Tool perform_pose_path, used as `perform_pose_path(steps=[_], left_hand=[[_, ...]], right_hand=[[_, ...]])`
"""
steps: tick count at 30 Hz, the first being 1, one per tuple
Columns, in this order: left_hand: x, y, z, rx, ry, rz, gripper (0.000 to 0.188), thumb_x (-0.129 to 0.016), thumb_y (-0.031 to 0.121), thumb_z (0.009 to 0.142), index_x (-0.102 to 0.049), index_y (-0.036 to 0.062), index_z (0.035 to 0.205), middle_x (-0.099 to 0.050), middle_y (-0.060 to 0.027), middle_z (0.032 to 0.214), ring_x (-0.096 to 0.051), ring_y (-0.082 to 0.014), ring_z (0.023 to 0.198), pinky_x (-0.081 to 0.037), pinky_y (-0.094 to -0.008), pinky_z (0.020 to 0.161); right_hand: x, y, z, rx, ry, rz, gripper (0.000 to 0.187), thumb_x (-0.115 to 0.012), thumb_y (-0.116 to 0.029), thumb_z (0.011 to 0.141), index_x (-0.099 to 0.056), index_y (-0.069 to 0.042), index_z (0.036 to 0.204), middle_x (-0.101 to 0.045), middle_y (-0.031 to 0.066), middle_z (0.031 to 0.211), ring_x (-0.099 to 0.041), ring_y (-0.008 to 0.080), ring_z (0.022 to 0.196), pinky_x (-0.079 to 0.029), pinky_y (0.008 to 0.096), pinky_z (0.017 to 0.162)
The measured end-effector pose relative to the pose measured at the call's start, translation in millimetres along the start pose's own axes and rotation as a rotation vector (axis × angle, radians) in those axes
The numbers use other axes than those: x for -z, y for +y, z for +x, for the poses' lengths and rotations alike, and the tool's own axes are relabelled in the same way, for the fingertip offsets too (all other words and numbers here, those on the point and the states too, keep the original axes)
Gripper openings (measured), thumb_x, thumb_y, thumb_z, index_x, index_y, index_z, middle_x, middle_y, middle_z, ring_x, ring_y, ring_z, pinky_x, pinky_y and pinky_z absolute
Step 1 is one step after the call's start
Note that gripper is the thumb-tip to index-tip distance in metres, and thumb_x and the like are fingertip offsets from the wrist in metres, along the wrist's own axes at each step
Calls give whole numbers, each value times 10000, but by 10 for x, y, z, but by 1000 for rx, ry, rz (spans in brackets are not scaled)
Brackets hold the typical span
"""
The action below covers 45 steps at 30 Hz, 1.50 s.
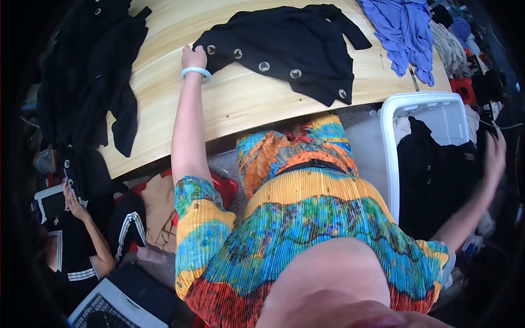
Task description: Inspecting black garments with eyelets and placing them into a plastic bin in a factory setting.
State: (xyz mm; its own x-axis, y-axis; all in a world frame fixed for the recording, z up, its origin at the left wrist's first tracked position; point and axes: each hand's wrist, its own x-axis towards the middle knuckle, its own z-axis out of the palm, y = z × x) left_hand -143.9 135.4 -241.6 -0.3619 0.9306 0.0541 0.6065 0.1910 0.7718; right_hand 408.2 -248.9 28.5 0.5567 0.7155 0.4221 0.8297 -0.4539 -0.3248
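Note:
A black cardigan (295, 41) with several large round buttons lies spread on the wooden table, its sleeve toward the far right. My left hand (194, 57), with a pale bangle at the wrist, is closed on the cardigan's left corner, beside the first button. Out at the far right, my right hand (495, 153) is raised beside a white plastic bin (389, 126). Its fingers look stretched out, though blurred, and I see nothing clearly held in them. Black garments (432, 169) fill the bin next to that hand.
Other black garments (87, 71) hang over the table's (156, 109) left side. A blue-violet garment (402, 33) lies at the far right corner. At lower left a seated person (82, 240) holds a phone, near a laptop (106, 306). A red stool (465, 90) stands behind the bin.

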Motion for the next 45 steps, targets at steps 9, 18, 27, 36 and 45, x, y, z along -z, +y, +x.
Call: perform_pose_path(steps=[9,18,27,36,45], left_hand=[[26,20,16,137,-143,-219,593,-629,47,615,-459,-77,1170,-539,-207,1121,-547,-254,1010,-419,-291,865],[756,-1,-331,-21,-357,-557,533,-526,-89,652,-449,-62,1178,-601,-109,923,-575,-148,802,-444,-223,748],[972,79,-734,-24,-460,-742,549,-502,-119,673,-411,-58,1211,-573,-114,988,-560,-147,856,-434,-229,779],[749,-290,-1138,-181,-438,-213,333,-544,-35,691,-529,-22,1023,-604,-84,828,-567,-146,765,-448,-250,712],[921,197,-1525,-301,-445,-501,164,-542,16,789,-551,-18,950,-572,-18,756,-522,-61,685,-427,-198,619]], right_hand=[[-2864,-1990,-808,801,-617,71,682,-667,-213,708,-319,-127,1288,-414,167,1195,-455,338,1050,-416,372,857],[-2879,-1743,-314,756,-492,505,263,-487,48,655,-533,-51,894,-511,131,848,-545,291,815,-458,340,663],[-2469,-1795,1006,522,39,500,247,-555,-82,748,-580,-91,994,-598,35,853,-507,95,578,-435,214,603],[-3130,-2269,5,1034,-465,290,260,-564,-68,741,-532,-66,999,-535,106,985,-543,265,929,-461,341,764],[-3685,-2564,-386,1155,-458,254,309,-582,-91,731,-535,-47,1033,-521,102,872,-503,281,846,-417,365,772]])
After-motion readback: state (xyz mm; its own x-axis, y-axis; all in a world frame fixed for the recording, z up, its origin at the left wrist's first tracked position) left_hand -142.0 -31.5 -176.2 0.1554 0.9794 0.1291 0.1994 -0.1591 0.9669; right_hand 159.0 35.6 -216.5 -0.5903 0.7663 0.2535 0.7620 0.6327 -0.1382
